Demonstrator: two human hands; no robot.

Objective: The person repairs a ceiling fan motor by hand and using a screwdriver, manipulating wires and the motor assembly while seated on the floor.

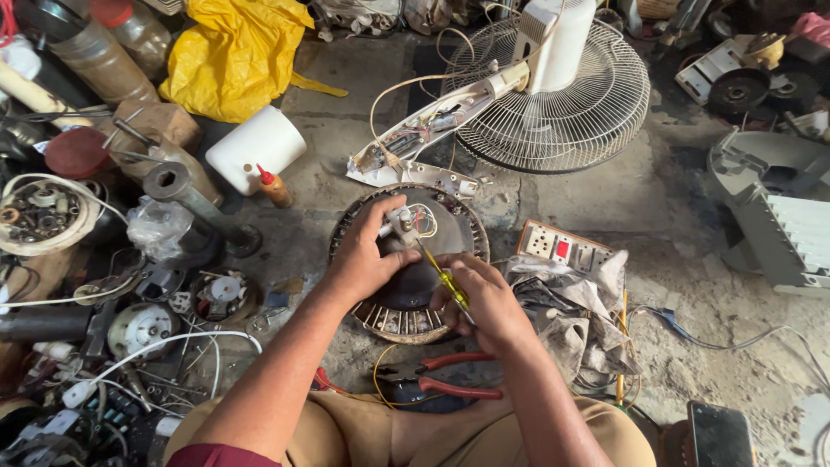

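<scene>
Far left: bowl of parts (39,216) and loose wires, a dark pipe (194,203) lying tilted beside them. Yellow bag (233,52) up top, white jug (255,149) below it with a small red-capped bottle (275,186) just beside. Centre: round fan motor (406,303) flat on the concrete floor (674,225), coloured wires at its top middle. Left hand (367,255) rests on the motor's upper left, thumb and fingers pinched on a small white part (404,223) (exact kind too small to tell). Right hand (488,298) closed around a yellow screwdriver (445,278), tip pointing up toward that white part; hands close together, almost touching. Red pliers (454,376) lie on the floor below the motor, near the knees. Behind the motor: opened white fan stand (432,130) and fan grille (571,104). Right of the motor: socket board (562,246), grey rags (579,303) just beside it. Far right: grey housing (778,216), phone (719,432) at bottom.
</scene>
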